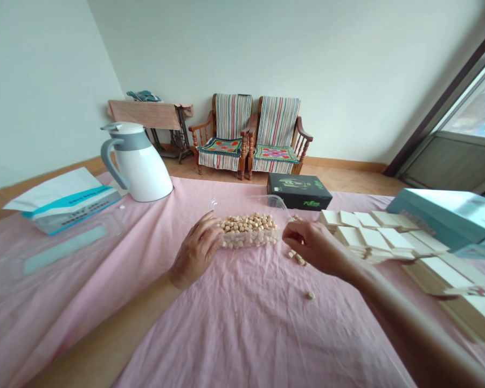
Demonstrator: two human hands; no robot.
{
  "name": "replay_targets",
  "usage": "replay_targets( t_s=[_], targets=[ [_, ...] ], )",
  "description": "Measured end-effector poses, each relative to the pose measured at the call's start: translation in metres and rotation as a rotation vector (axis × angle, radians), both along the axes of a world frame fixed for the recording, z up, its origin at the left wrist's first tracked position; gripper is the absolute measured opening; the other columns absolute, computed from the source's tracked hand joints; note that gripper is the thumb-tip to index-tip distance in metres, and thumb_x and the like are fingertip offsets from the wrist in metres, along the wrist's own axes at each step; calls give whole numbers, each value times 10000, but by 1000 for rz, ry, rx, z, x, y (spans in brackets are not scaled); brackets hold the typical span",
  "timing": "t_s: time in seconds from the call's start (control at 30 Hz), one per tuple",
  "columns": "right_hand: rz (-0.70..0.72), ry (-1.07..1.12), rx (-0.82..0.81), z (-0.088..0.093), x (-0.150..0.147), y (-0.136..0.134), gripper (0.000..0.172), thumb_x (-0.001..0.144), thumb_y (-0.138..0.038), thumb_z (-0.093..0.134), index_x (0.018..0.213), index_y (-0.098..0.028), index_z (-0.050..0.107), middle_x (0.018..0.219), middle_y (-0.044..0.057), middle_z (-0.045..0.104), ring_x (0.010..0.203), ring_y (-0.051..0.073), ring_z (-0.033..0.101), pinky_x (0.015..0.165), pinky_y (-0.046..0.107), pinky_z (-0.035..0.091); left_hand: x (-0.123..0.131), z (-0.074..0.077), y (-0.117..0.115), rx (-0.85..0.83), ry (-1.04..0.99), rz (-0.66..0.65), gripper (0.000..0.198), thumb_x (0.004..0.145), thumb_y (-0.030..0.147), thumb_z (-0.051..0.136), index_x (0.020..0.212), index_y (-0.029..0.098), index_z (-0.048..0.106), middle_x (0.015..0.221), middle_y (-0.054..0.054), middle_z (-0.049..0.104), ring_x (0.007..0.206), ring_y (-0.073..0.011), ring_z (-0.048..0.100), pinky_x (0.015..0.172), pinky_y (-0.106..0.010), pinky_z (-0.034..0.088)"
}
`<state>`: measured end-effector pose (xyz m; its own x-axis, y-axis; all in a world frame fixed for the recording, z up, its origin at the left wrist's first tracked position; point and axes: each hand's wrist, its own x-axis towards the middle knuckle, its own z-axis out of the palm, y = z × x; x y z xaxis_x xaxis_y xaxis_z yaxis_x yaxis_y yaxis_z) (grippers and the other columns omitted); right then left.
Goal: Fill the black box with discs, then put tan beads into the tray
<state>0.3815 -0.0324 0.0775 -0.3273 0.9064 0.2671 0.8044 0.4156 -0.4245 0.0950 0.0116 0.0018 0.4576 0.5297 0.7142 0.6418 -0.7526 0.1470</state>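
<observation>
A clear plastic container (pixel 249 237) on the pink cloth holds many small tan pieces (pixel 248 222). My left hand (pixel 198 248) is at its left end, fingers wrapped against the side wall. Close to the right end, my right hand (pixel 309 242) has its fingers curled together; what they hold, if anything, is hidden. Several loose tan pieces (pixel 297 257) lie below and behind the right hand, and a single one (pixel 310 295) sits nearer to me.
Left: a white and grey jug (pixel 143 164), a white and blue packet (pixel 75 202) and a clear lid (pixel 64 249). Right: a black box (pixel 299 190), stacks of white cards (pixel 374 238) and a light blue box (pixel 448 215). Two chairs (pixel 230 129) stand beyond the pink-covered table (pixel 234 334).
</observation>
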Motion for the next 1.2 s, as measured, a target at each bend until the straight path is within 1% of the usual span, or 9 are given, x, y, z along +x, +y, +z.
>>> replay_targets(
  t_s=[0.2, 0.33, 0.53, 0.63, 0.77, 0.9, 0.97, 1.1, 1.2],
  targets=[
    [-2, -226, -36, -23, 11, -10, 200, 752, -21, 471, 761, -162, 613, 826, 56, 598, 760, 140, 548, 678, 252, 360, 1, 1, -1, 17, 0, 3, 183, 892, 146, 497, 1067, 188, 529, 1204, -85, 551, 1312, -244, 388, 1076, -463, 403],
    [18, -344, -48, -31, 11, -8, 258, 735, 29, 437, 761, -159, 611, 846, 76, 595, 859, 173, 536, 704, 262, 368, 2, 2, -1, 22, 3, 1, 178, 889, 143, 507, 1058, 193, 526, 1200, -83, 552, 1310, -241, 391, 1074, -463, 402],
    [58, -435, -67, -49, 10, -6, 269, 758, 38, 405, 773, -150, 596, 812, 85, 599, 839, 187, 532, 681, 275, 360, 1, 2, 0, 21, -2, -2, 181, 889, 142, 500, 1060, 196, 524, 1201, -81, 555, 1308, -241, 395, 1071, -465, 406],
    [59, -402, -93, -40, 9, -11, 262, 728, 42, 422, 782, -148, 593, 811, 78, 601, 781, 169, 543, 643, 266, 356, 0, 0, 1, 15, 4, 5, 185, 891, 144, 491, 1064, 196, 530, 1214, -81, 552, 1313, -244, 389, 1072, -468, 404],
    [139, -174, -148, -13, 6, -19, 186, 751, -28, 470, 765, -170, 588, 755, 24, 596, 675, 120, 539, 622, 240, 377, -1, -3, 2, 5, 9, 11, 194, 896, 150, 485, 1080, 195, 526, 1222, -86, 542, 1316, -246, 383, 1072, -471, 405],
    [-30, 205, 88, 3, 0, -17, 222, 812, -101, 470, 982, -187, 584, 917, 38, 617, 734, 114, 581, 667, 240, 433, -1, -4, 2, 9, 11, 14, 195, 898, 149, 482, 1084, 192, 524, 1219, -88, 542, 1315, -248, 382, 1073, -473, 404],
    [-110, 272, 152, 5, 0, -16, 245, 833, -126, 465, 1048, -190, 564, 967, 49, 615, 761, 120, 592, 690, 250, 444, -1, -3, 2, 9, 13, 14, 200, 897, 148, 482, 1088, 193, 521, 1223, -88, 541, 1316, -250, 381, 1074, -477, 403],
    [-5, -47, -78, 4, 9, -24, 141, 828, -136, 471, 751, -184, 578, 711, 17, 602, 638, 126, 549, 614, 254, 394, -1, -1, 1, 16, 12, 7, 199, 896, 146, 490, 1087, 195, 519, 1216, -89, 544, 1313, -251, 385, 1071, -479, 407],
    [108, -317, -297, -3, 11, -36, 74, 750, -112, 561, 765, -181, 584, 809, 52, 643, 750, 170, 581, 657, 274, 398, -1, 0, 1, 20, 8, 2, 191, 893, 141, 495, 1074, 196, 524, 1208, -87, 549, 1311, -247, 389, 1068, -472, 412]
  ],
)
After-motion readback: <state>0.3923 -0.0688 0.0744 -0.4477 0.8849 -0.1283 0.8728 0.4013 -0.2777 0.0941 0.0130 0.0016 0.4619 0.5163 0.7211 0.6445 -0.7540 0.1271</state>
